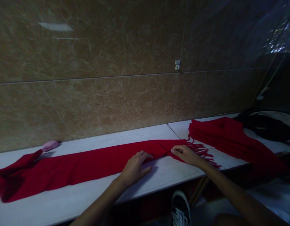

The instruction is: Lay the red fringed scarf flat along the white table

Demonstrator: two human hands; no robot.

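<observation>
The long scarf (88, 166) is plain deep red, its fringe (202, 151) the same red. A second cloth (227, 135) at the table's right end is red too, beside a black cloth (264, 127). The table (112, 194) is white with faint wood grain; the wall (112, 94) brown, marbled with pale veins. A small object (50, 145) at the back edge is pink. The shoe (180, 208) is black, white-laced.
</observation>
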